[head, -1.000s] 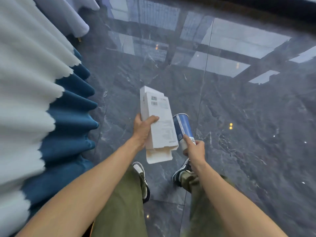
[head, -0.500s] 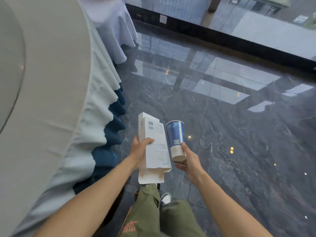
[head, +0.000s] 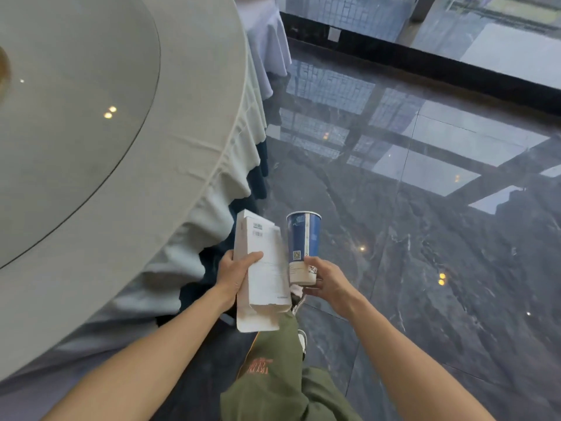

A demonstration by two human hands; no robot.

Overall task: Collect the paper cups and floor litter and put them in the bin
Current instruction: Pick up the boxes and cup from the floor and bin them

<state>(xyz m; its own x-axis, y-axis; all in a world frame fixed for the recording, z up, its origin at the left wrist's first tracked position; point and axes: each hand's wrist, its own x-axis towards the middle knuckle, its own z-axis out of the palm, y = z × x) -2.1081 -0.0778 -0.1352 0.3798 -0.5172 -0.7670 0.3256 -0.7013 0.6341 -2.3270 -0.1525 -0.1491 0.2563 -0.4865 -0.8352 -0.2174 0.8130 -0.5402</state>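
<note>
My left hand [head: 233, 276] grips a flattened white cardboard box [head: 262, 271] with a barcode label near its top and an open flap at the bottom. Just right of it, my right hand [head: 326, 281] holds a blue paper cup [head: 303, 244] upright by its pale base, its rim pointing away from me. Box and cup are side by side, almost touching, in front of my waist. No bin is in view.
A round table [head: 194, 95] with a grey cloth, a glass turntable and a dark blue skirt fills the left. A second white-draped table [head: 268, 44] stands behind it. Glossy dark marble floor [head: 425, 268] spreads to the right, up to a black window sill [head: 425, 60].
The view has lifted from the floor, bringing the tabletop and window into sight. The cup has turned from tilted to upright. Both hands keep their hold while my legs step forward.
</note>
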